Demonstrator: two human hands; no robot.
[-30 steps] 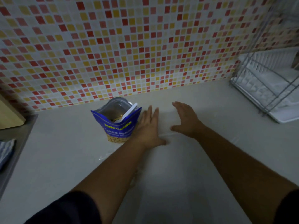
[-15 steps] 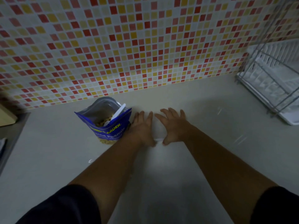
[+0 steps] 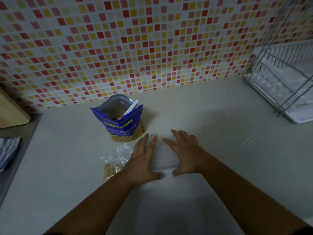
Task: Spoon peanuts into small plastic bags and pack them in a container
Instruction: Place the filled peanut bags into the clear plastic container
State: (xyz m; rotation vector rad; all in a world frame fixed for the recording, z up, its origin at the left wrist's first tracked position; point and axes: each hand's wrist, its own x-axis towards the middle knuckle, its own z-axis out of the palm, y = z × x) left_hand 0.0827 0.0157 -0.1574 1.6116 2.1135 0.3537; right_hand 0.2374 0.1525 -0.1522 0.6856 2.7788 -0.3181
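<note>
A blue bag of salted peanuts point(image 3: 122, 126) stands open near the tiled wall, with a white spoon point(image 3: 131, 108) sticking out of it. A small clear plastic bag with peanuts point(image 3: 113, 164) lies on the counter in front of it, just left of my left hand. A translucent plastic container point(image 3: 164, 156) sits between my hands; its outline is faint. My left hand point(image 3: 144, 160) presses against its left side and my right hand point(image 3: 185, 154) against its right side, fingers spread and thumbs curled round the near edge.
A wire dish rack on a white tray point(image 3: 288, 85) stands at the right by the wall. A wooden board point(image 3: 11, 109) and a striped cloth point(image 3: 8, 150) are at the left, beside a darker sink edge point(image 3: 25, 143). The pale counter point(image 3: 220, 133) runs to the mosaic wall.
My hands have come closer together around the container and drawn back from the wall. The view shifted, so the small filled bag now shows left of my left hand.
</note>
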